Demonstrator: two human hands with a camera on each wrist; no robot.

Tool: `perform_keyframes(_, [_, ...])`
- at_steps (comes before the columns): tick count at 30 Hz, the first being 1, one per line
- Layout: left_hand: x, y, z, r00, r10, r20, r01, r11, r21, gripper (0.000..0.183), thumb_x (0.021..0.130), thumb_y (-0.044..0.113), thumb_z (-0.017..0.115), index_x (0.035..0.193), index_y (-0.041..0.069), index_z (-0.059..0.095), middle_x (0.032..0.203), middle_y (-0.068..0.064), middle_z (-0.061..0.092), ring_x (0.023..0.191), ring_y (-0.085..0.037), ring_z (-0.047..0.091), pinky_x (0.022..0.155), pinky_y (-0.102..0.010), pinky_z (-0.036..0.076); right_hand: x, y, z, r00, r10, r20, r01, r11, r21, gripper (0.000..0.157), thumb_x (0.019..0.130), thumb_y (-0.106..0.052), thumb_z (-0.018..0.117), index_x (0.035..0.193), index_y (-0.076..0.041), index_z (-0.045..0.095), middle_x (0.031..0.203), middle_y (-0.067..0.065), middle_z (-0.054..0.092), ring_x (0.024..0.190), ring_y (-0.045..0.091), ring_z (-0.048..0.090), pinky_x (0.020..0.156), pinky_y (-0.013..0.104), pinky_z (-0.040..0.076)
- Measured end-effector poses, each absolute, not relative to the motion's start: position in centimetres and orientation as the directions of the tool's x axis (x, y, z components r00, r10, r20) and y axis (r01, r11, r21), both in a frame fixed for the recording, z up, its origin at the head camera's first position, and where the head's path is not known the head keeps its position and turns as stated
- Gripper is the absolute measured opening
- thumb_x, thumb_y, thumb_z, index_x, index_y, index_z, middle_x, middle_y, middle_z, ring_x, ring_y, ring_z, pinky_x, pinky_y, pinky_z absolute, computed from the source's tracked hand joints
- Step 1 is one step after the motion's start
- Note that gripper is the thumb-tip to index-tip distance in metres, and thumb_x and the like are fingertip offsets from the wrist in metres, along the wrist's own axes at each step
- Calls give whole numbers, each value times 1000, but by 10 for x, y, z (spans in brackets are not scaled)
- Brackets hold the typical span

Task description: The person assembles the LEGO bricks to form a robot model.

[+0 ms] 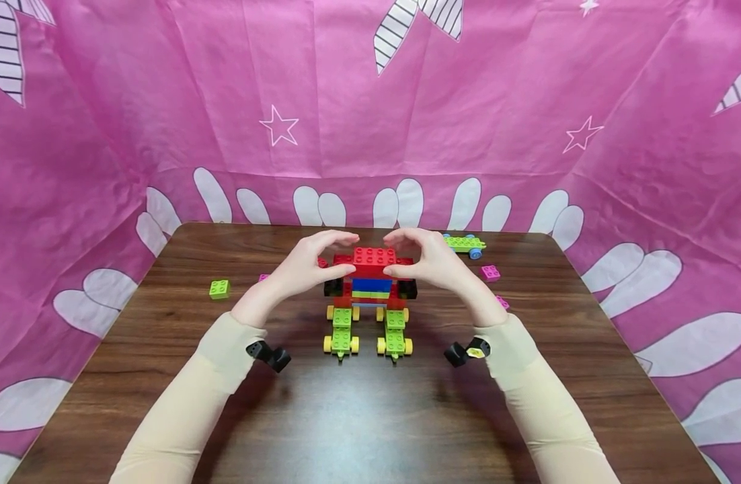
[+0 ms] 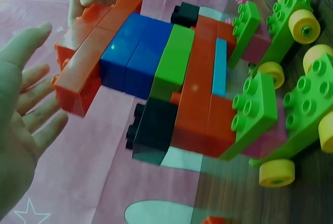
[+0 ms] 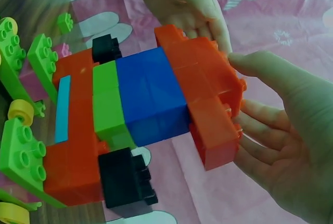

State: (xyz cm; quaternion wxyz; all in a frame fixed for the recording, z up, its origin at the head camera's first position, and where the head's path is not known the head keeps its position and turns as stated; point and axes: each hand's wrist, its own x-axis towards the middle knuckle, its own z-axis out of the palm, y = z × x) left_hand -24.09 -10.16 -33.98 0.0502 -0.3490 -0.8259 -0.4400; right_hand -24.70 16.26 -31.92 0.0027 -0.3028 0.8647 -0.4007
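A block figure stands upright on the table, with red building bricks (image 1: 373,257) at its top, blue bricks (image 2: 136,52) and a green brick (image 2: 174,60) below. Black bricks (image 3: 125,182) stick out on both sides, and green wheeled bases (image 1: 341,336) with yellow wheels carry it. My left hand (image 1: 313,259) arches beside the top red bricks, its fingers loosely bent; in the left wrist view a gap shows between them and the bricks. On the other side my right hand (image 1: 427,259) mirrors it, thumb close to the red bricks; whether it touches is unclear.
A loose green brick (image 1: 219,289) lies at the left of the wooden table (image 1: 358,423). At the right are a pink brick (image 1: 490,272) and a green wheeled base with blue wheels (image 1: 465,244). A pink printed cloth (image 1: 346,87) hangs behind the table.
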Motion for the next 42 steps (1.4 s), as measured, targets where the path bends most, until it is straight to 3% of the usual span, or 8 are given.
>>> perform_keyframes(8, [-245, -128, -345, -693, 430, 578, 717, 332, 613, 48, 81, 3, 75, 125, 0, 59, 121, -14, 65, 112, -25, 59, 92, -49, 47, -245, 151, -315, -773, -549, 317, -592, 446, -671, 41, 79, -19, 80, 115, -5, 65, 112, 9, 68, 103, 21, 64, 93, 39, 52])
perform_keyframes(13, [-249, -150, -354, -721, 365, 590, 693, 383, 611, 46, 81, 1, 74, 125, 1, 60, 117, -15, 67, 108, -24, 60, 91, -43, 48, -245, 146, -314, -754, -563, 338, -621, 445, -645, 39, 79, -16, 80, 113, -4, 66, 110, 8, 69, 101, 21, 64, 92, 38, 53])
perform_keyframes(17, [-253, -169, -367, -776, 332, 536, 630, 439, 640, 48, 83, 4, 73, 128, 3, 58, 117, -15, 67, 108, -26, 60, 90, -38, 47, -245, 142, -312, -756, -574, 315, -616, 461, -639, 39, 79, -17, 79, 114, -4, 67, 109, 9, 69, 101, 21, 64, 90, 39, 53])
perform_keyframes(23, [-259, -193, -389, -832, 308, 461, 554, 495, 669, 57, 82, 4, 75, 133, 1, 51, 119, -19, 65, 107, -33, 61, 88, -47, 47, -246, 138, -311, -747, -594, 299, -629, 486, -606, 39, 80, -19, 79, 114, -3, 69, 109, 8, 70, 101, 20, 63, 88, 38, 53])
perform_keyframes(33, [-269, -225, -419, -903, 311, 296, 427, 583, 691, 65, 78, 5, 78, 135, -4, 47, 127, -26, 57, 114, -44, 55, 99, -54, 42, -249, 135, -310, -751, -597, 281, -623, 501, -601, 31, 81, -21, 78, 109, -8, 72, 104, 4, 72, 86, 16, 57, 68, 30, 47])
perform_keyframes(42, [-272, -240, -433, -920, 385, 73, 337, 682, 649, 70, 78, 9, 79, 136, -9, 43, 132, -31, 49, 122, -46, 47, 104, -57, 35, -248, 133, -306, -795, -570, 207, -549, 529, -647, 32, 81, -23, 78, 109, -10, 72, 104, 3, 72, 87, 16, 57, 68, 31, 49])
